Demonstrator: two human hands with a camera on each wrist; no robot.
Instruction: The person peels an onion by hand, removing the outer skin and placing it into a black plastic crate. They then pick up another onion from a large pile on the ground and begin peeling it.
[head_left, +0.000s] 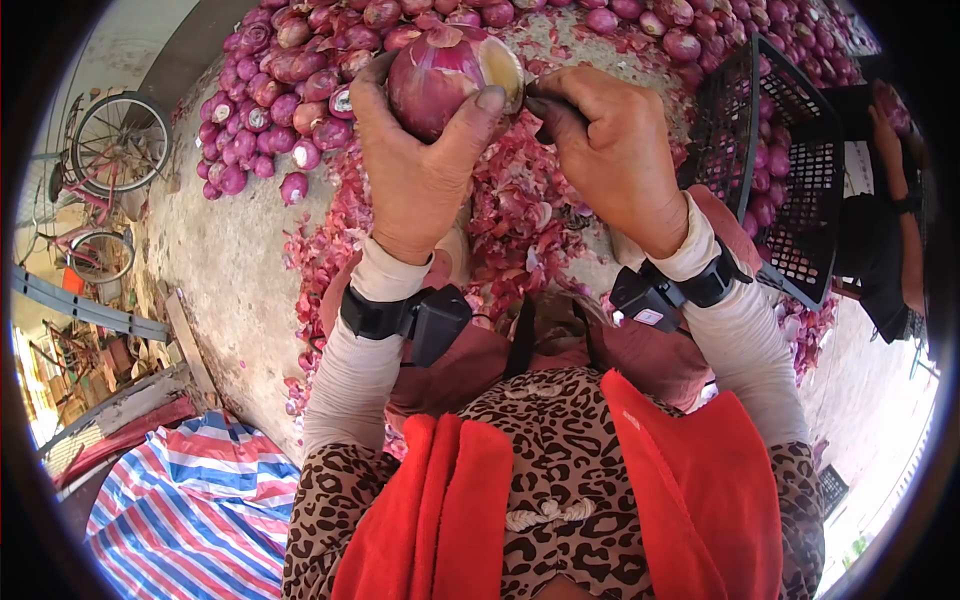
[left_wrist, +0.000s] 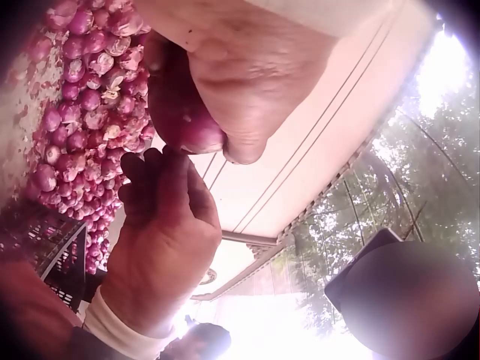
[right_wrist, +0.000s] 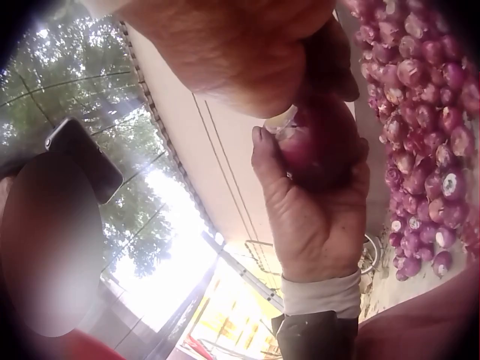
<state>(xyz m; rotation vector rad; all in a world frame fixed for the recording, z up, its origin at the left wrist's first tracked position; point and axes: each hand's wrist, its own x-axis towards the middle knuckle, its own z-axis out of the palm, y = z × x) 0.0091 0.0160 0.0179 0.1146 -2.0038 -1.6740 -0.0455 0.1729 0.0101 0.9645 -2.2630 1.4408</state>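
A large red onion (head_left: pixel 432 85) with papery purple skin sits in my left hand (head_left: pixel 425 170), held up in front of me. The thumb presses its near side while the other fingers go round behind it. On its right side a pale yellowish patch (head_left: pixel 500 65) shows, edged by a thin layer of skin. My right hand (head_left: pixel 620 150) is close against that edge, its thumb and curled fingers pinching the onion's skin. In the right wrist view the onion (right_wrist: pixel 322 146) rests in the left palm, and the right fingers partly cover its top.
Many red onions (head_left: pixel 270 90) lie heaped on the concrete floor ahead. Loose skins (head_left: pixel 525 220) litter the ground between my legs. A black plastic crate (head_left: pixel 800 190) tilts at the right with onions behind it. Another person's arm (head_left: pixel 890 150) shows beyond. Bicycles (head_left: pixel 120 145) and a striped sheet (head_left: pixel 200 500) are leftward.
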